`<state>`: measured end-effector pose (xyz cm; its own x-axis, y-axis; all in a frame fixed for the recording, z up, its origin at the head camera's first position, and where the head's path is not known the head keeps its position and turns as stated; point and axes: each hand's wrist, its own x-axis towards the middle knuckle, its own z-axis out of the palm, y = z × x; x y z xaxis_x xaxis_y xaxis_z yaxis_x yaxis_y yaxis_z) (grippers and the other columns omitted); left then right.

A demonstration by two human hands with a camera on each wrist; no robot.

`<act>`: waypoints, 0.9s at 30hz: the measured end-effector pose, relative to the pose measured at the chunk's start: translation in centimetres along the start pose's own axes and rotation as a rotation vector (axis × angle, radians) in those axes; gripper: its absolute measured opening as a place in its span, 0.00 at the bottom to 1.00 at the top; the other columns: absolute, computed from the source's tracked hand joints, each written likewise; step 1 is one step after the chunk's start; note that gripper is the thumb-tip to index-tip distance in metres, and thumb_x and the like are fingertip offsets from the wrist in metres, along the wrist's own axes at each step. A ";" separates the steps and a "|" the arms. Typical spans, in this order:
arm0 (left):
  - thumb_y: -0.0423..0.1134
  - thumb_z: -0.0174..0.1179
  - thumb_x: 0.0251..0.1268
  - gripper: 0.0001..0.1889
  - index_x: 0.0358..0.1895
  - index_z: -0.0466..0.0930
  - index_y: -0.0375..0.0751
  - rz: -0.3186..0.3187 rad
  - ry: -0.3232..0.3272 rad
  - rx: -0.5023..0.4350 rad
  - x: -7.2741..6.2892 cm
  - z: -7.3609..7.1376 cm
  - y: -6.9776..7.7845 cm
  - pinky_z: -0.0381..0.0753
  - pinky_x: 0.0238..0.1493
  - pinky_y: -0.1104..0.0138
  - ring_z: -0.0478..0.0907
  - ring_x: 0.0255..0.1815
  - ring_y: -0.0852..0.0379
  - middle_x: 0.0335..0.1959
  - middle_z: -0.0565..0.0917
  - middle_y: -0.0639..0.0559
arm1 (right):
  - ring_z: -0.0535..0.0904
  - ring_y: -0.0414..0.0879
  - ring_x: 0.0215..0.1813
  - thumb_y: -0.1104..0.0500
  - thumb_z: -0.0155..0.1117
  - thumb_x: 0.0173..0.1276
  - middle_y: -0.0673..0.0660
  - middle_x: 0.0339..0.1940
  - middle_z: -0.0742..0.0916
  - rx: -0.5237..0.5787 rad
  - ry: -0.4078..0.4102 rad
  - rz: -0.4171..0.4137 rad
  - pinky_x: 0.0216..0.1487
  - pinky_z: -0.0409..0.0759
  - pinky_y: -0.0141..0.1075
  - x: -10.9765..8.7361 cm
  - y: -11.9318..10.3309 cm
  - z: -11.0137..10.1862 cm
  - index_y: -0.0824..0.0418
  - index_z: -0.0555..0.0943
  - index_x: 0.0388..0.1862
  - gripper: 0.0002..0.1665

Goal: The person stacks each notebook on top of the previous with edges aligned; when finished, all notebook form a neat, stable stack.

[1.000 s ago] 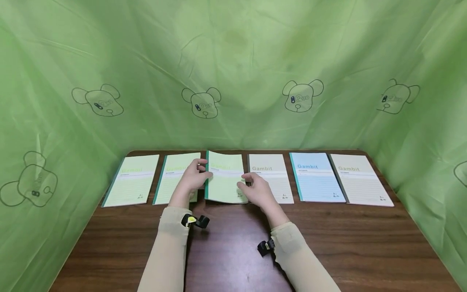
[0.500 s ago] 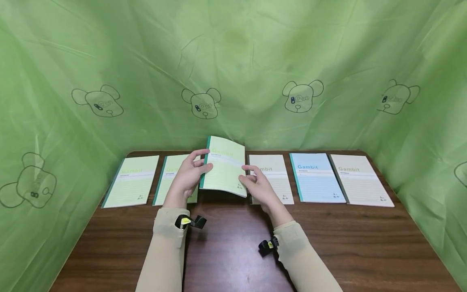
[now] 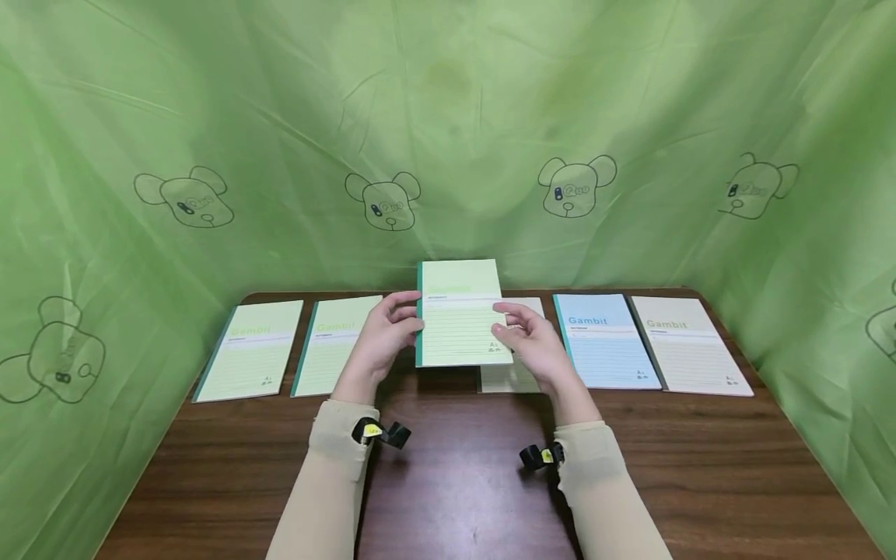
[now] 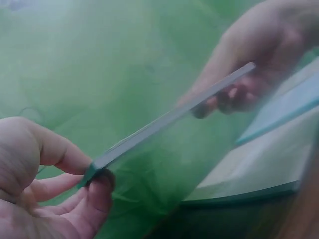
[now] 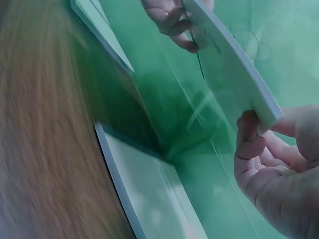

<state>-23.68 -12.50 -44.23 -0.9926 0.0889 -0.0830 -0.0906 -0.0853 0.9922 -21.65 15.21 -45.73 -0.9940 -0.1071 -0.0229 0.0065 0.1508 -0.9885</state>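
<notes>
A pale green notebook (image 3: 458, 327) with a dark green spine is held up above the table between both hands. My left hand (image 3: 383, 336) pinches its spine edge, thumb on one face and fingers on the other, as the left wrist view shows. At the opposite edge, my right hand (image 3: 535, 342) pinches the notebook near its lower corner. In the right wrist view the notebook (image 5: 234, 69) bends slightly and is raised off the tabletop. Below it, a cream notebook (image 3: 511, 379) lies partly covered in the head view.
Two green notebooks (image 3: 255, 350) (image 3: 332, 342) lie at the left of the row. A blue notebook (image 3: 607, 342) and another cream one (image 3: 689, 342) lie at the right. Behind the brown wooden table (image 3: 462, 482) hangs a green curtain (image 3: 476, 117).
Both hands have lifted the green notebook from its place in the row, then carried it right, so it now overlaps the cream notebook. Its tilt has levelled out.
</notes>
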 end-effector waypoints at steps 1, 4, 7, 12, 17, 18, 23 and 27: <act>0.22 0.62 0.70 0.30 0.75 0.75 0.38 0.007 0.014 0.006 0.1 0.5 -0.2 0.83 0.39 0.64 0.84 0.41 0.54 0.56 0.83 0.40 | 0.76 0.50 0.56 0.57 0.71 0.80 0.62 0.63 0.78 -0.013 0.000 -0.003 0.55 0.80 0.36 0.0 0.1 -0.5 0.57 0.79 0.76 0.29; 0.22 0.64 0.67 0.30 0.73 0.79 0.40 0.038 0.061 0.048 0.2 2.2 -0.7 0.81 0.39 0.64 0.83 0.40 0.55 0.58 0.84 0.40 | 0.77 0.50 0.54 0.58 0.73 0.78 0.63 0.63 0.80 -0.052 0.005 -0.013 0.51 0.81 0.35 0.0 0.2 -1.8 0.57 0.80 0.76 0.29; 0.23 0.65 0.67 0.29 0.72 0.80 0.41 0.075 0.087 0.086 0.1 3.6 -1.3 0.78 0.36 0.65 0.82 0.37 0.56 0.60 0.85 0.39 | 0.77 0.50 0.53 0.59 0.73 0.78 0.65 0.63 0.82 -0.096 0.018 -0.023 0.51 0.80 0.33 -0.3 0.2 -2.9 0.59 0.80 0.75 0.30; 0.25 0.65 0.69 0.30 0.74 0.78 0.41 0.126 0.076 0.118 -0.1 5.3 -2.6 0.77 0.32 0.66 0.81 0.34 0.56 0.61 0.84 0.40 | 0.77 0.54 0.60 0.59 0.73 0.78 0.69 0.66 0.83 -0.153 0.033 -0.020 0.59 0.76 0.35 -0.9 0.2 -4.5 0.62 0.80 0.76 0.30; 0.24 0.64 0.69 0.32 0.77 0.75 0.38 0.162 0.027 0.144 -0.1 6.7 -4.0 0.81 0.34 0.68 0.83 0.36 0.57 0.65 0.82 0.37 | 0.77 0.56 0.62 0.57 0.71 0.80 0.68 0.65 0.84 -0.241 0.024 0.001 0.63 0.76 0.42 -1.4 0.4 -5.9 0.61 0.79 0.77 0.30; 0.24 0.64 0.69 0.32 0.78 0.75 0.38 0.164 0.016 0.154 -0.1 6.9 -4.3 0.81 0.35 0.68 0.83 0.36 0.57 0.67 0.81 0.36 | 0.77 0.56 0.61 0.57 0.71 0.80 0.68 0.65 0.84 -0.259 0.021 0.006 0.62 0.76 0.44 -1.5 0.5 -6.2 0.61 0.79 0.77 0.30; 0.25 0.63 0.68 0.37 0.82 0.70 0.38 0.156 -0.056 0.231 0.1 8.0 -5.8 0.82 0.40 0.68 0.83 0.41 0.57 0.74 0.77 0.35 | 0.78 0.59 0.60 0.58 0.70 0.81 0.69 0.65 0.84 -0.331 0.029 0.029 0.59 0.77 0.47 -1.3 1.6 -7.4 0.61 0.79 0.76 0.28; 0.24 0.62 0.67 0.40 0.84 0.66 0.40 0.125 -0.113 0.301 0.1 8.7 -6.9 0.78 0.35 0.69 0.77 0.33 0.60 0.66 0.82 0.39 | 0.77 0.60 0.59 0.57 0.71 0.80 0.70 0.67 0.82 -0.376 0.040 0.079 0.58 0.77 0.50 -1.0 2.9 -8.0 0.61 0.79 0.75 0.28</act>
<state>-22.48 -3.25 -50.24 -0.9777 0.2072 0.0348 0.0758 0.1930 0.9783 -21.50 23.59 -47.35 -0.9956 -0.0432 -0.0835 0.0501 0.5075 -0.8602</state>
